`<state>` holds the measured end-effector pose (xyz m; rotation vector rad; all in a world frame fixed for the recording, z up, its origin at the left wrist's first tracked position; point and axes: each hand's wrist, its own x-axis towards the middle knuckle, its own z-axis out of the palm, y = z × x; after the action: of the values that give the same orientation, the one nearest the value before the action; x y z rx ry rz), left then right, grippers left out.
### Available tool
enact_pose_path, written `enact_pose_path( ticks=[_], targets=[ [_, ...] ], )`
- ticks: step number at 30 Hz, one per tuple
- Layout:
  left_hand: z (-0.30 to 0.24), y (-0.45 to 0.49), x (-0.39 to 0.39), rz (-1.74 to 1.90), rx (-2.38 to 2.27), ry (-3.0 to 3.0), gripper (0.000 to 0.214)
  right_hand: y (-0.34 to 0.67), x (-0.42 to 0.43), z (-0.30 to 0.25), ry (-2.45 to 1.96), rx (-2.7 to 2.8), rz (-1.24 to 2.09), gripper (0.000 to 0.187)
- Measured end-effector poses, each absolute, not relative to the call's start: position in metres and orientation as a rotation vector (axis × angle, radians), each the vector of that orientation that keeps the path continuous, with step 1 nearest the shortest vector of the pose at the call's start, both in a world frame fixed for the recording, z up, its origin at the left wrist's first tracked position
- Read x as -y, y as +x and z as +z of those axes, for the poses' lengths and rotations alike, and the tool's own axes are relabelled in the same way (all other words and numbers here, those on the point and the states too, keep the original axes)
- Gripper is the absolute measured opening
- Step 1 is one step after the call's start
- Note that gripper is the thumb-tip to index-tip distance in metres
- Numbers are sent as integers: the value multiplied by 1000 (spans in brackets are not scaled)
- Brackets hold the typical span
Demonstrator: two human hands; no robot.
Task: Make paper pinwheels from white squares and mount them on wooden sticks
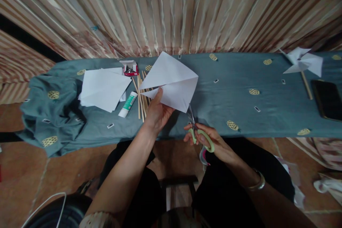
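A square sheet of white paper (173,74) is held above the table by my left hand (159,114), thumb on top and fingers beneath. One slit runs inward from the sheet's left corner. My right hand (208,137) grips scissors (205,140) with light green handles, fingers through the loops. The blades point up at the paper's lower corner and look slightly parted; whether they touch the paper is hard to tell. Beneath and left of the sheet lie several wooden sticks (139,103), partly hidden by it.
Left of the sticks are a glue stick (128,104), a stack of white paper (103,87) and a small red box (130,68) of metal pins. At right lie a paper pinwheel (300,62) and a phone (327,99). A curtain (171,14) hangs behind the cloth-covered table (229,78).
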<state>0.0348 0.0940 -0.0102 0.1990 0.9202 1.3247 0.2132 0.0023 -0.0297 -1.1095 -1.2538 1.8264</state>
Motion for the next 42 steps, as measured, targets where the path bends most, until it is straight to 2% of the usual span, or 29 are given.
enact_pose_path(
  ticks=[6,12,26,34,42],
  targets=[
    [-15,39,-92,1316,-889,240,28,209,-4,-27,-1117,1267,1816,54],
    [-8,42,-91,1318,-871,118,21,209,-3,-28,-1115,1235,1845,55],
    [-7,45,-89,1310,-820,52,23,208,-4,-34,-1094,1228,1829,48],
    [-3,43,-88,1279,-764,66,22,210,-4,-34,-1180,1345,1728,53],
    [-3,46,-93,1252,-721,105,32,214,-8,-34,-1132,1419,1640,53]
  ],
)
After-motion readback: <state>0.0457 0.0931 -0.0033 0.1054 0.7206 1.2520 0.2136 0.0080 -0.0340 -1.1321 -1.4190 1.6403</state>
